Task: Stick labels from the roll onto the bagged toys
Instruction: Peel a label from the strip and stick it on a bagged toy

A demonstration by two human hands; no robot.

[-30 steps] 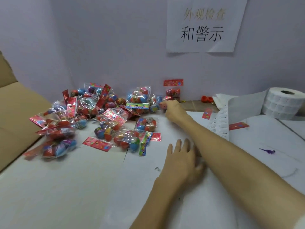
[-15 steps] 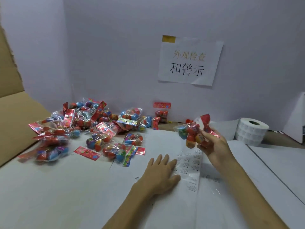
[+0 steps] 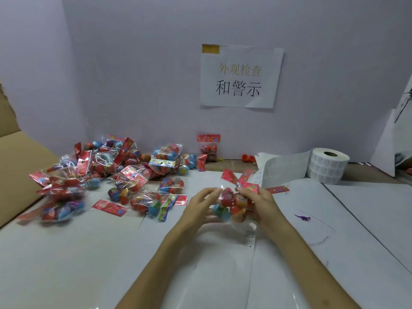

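Gripped from both sides above the white table (image 3: 66,253): one clear, crinkly bag of egg toys (image 3: 231,207) (four glossy eggs showing), with left hand (image 3: 199,207) fingers half-curled and slightly spread round its left side and right hand (image 3: 262,200) fingers pressed together, pinching its red foil header. Beyond the right fingertips, one white label roll (image 3: 327,166) with its paper strip (image 3: 283,168) trailing out. Left of the left fingers, a heap of bagged toys (image 3: 116,172), too tangled to count.

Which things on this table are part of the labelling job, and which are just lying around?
Part of the job: the bag of toys held by the left hand and right hand; the pile of bagged toys; the label roll and its loose strip.
Lying about: the wall sign; the purple toy; the cardboard.
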